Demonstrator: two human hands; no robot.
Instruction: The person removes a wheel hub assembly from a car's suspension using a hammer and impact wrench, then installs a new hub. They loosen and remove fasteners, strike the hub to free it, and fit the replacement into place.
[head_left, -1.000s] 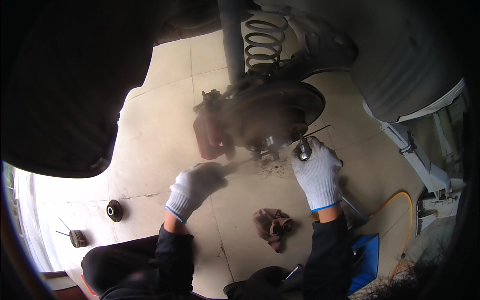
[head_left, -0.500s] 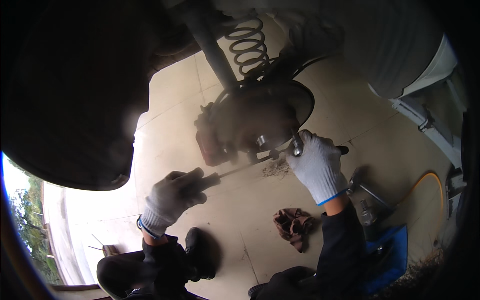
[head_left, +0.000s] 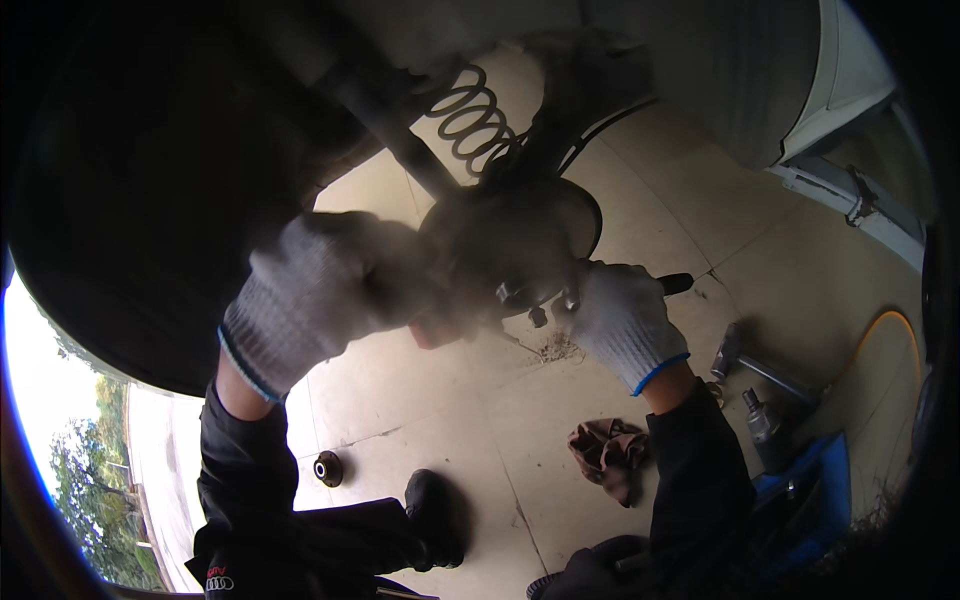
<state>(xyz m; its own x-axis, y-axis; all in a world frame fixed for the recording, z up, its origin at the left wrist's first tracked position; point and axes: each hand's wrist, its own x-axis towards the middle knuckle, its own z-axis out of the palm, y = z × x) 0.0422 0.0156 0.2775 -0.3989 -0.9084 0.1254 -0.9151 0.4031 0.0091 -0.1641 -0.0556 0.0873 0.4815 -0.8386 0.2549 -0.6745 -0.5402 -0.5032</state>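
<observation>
A dark brake disc and hub (head_left: 520, 235) hangs under a raised car, with a coil spring (head_left: 472, 108) above it. My gloved right hand (head_left: 622, 322) is closed around a tool whose black handle (head_left: 677, 283) sticks out to the right, held at the hub's lower right edge. My gloved left hand (head_left: 330, 285) is raised and motion-blurred, pressed close to the disc's left side. What it holds is hidden by the blur. A bit of red caliper (head_left: 437, 332) shows below the left hand.
On the concrete floor lie a brown rag (head_left: 605, 450), a small black round part (head_left: 328, 468), metal tools (head_left: 762, 375), an orange hose (head_left: 885, 335) and a blue object (head_left: 812, 490). My shoe (head_left: 436, 512) rests near the lower middle. The car's white sill (head_left: 850, 190) runs at right.
My left hand has swung up from low on the left to the disc's side. The right hand stays at the hub. The view has tilted closer under the wheel arch.
</observation>
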